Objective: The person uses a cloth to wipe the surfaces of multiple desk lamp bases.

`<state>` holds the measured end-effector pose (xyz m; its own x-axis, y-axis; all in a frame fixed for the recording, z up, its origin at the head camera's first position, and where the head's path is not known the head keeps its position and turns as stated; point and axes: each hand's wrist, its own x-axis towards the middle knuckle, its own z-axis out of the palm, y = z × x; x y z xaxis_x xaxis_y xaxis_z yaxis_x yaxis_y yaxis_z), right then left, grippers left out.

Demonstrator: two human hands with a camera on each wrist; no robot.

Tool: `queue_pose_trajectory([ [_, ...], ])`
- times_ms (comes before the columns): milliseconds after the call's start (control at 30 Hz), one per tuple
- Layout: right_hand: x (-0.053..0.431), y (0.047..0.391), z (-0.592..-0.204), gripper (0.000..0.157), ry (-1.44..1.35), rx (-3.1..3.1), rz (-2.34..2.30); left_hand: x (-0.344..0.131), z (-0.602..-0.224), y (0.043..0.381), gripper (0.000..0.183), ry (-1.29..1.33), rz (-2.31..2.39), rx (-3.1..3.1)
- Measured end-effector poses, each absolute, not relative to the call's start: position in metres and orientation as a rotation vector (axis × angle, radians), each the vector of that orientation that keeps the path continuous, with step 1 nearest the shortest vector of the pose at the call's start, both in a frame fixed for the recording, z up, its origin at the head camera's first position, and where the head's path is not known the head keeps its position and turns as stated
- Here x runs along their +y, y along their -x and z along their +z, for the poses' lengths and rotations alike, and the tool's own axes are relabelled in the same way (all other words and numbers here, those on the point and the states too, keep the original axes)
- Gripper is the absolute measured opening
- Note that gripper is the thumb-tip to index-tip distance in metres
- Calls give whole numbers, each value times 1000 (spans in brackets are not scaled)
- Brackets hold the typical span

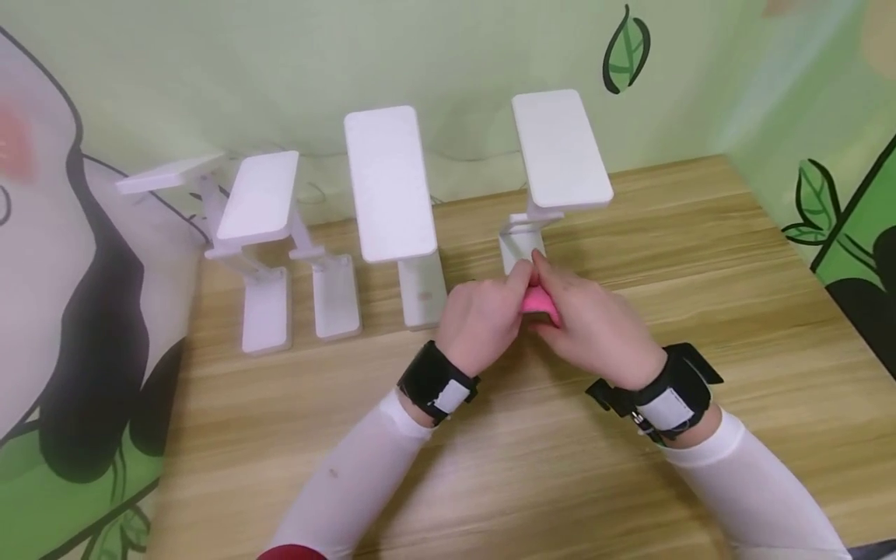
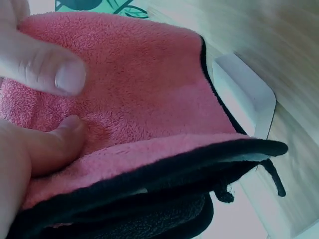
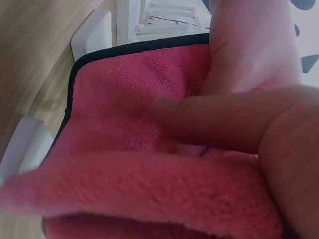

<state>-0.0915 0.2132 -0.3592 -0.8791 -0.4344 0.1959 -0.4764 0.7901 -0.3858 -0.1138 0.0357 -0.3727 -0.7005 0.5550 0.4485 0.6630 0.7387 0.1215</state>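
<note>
Both hands hold a plush pink cloth with black edging [image 2: 134,84], close in front of the rightmost white folding stand. My left hand [image 1: 483,319] grips its left part and my right hand [image 1: 602,330] its right part, with the hands meeting at the thumbs. From the head only a small pink patch of the cloth [image 1: 539,302] shows between them. Both wrist views show the cloth folded over, thumb and fingers against the pile. The stand [image 1: 563,148] has a flat rectangular panel on top; the hands partly hide its base.
Several similar white stands line the table's back left, including a tall-panelled one [image 1: 390,183] left of my hands and a lower one [image 1: 260,194] farther left. Thin cords run along the painted wall [image 1: 462,78] behind. Wood-grain tabletop [image 1: 700,272] extends to the right.
</note>
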Motion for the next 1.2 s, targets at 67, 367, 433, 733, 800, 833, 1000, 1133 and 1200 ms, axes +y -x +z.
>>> queue_pose_trajectory([
  [67, 211, 93, -360, 80, -696, -2880, 644, 37, -373, 114, 29, 934, -371, -2542],
  [367, 213, 111, -368, 72, -660, -2853, 605, 25, -368, 125, 30, 971, -618, -2620],
  [433, 218, 120, -374, 72, -636, -2783, 567, 21, -364, 131, 37, 934, -792, -2604],
  [733, 233, 126, -436, 65, -889, -2900, 321, 26, -376, 173, 59, 809, -1112, -2630],
  [800, 234, 121, -440, 64, -920, -2894, 284, 31, -383, 185, 65, 823, -1104, -2686],
  [833, 233, 120, -440, 64, -929, -2882, 277, 34, -385, 192, 65, 832, -1101, -2703],
  [1000, 226, 123, -441, 56, -955, -2866, 299, 45, -393, 217, 32, 903, -1050, -2710],
  [1133, 222, 137, -446, 55, -959, -2898, 383, 52, -398, 226, 20, 954, -922, -2742],
  [1200, 222, 150, -448, 58, -952, -2895, 433, 55, -399, 227, 19, 966, -861, -2765],
])
